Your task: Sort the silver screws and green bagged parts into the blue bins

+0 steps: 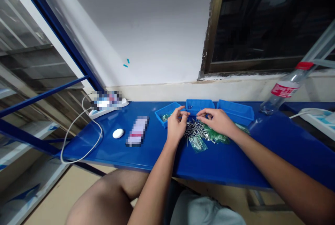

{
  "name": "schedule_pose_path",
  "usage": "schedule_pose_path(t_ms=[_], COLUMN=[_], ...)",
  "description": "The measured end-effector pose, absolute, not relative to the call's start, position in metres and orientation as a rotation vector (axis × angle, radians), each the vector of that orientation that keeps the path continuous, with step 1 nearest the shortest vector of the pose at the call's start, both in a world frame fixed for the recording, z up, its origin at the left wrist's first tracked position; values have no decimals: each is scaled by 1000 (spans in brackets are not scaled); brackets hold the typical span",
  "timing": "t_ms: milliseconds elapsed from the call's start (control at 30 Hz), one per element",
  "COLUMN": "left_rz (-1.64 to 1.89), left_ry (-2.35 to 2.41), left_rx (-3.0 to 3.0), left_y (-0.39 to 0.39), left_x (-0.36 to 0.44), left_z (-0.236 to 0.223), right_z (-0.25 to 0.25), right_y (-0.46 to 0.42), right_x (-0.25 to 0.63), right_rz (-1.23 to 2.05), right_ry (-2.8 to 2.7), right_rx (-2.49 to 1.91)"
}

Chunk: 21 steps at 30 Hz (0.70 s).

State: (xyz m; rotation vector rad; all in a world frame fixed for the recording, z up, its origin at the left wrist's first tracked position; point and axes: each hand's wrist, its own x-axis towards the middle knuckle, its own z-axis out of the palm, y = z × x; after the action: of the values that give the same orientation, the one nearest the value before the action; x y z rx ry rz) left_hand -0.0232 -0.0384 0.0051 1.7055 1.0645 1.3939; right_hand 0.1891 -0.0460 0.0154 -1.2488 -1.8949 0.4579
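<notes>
A heap of small dark screws (194,128) lies on the blue tabletop (225,162) beside green-tinted plastic bags (215,137). My left hand (177,124) hovers at the heap's left edge, its fingers pinched together on something too small to name. My right hand (217,120) rests over the heap's right side and the bags, fingers curled in a pinch toward the left hand. Three blue plastic bins stand just behind the hands: a left bin (165,113) with small parts in it, a middle bin (200,105) and a right bin (235,111).
A clear plastic bottle (284,90) with a red cap leans at the right. A white power strip (110,107) with its cable (78,137), a white oval object (118,133) and a blurred flat item (137,131) lie at the left. My knees sit under the table's front edge.
</notes>
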Motion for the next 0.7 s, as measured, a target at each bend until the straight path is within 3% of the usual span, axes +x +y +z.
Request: schedule_pose_path(t_ms=[233,700], left_rz=[1406,1397], left_ry=[1060,1054], left_rx=[1718,1703], left_y=[-39,-40], left_x=[-23,-23], left_z=[4,4], right_z=[23,30], right_y=[-63,-63], right_x=[193,202], right_rz=[447,645], right_ry=[-2347,-2481], right_rx=[-1101,-1119])
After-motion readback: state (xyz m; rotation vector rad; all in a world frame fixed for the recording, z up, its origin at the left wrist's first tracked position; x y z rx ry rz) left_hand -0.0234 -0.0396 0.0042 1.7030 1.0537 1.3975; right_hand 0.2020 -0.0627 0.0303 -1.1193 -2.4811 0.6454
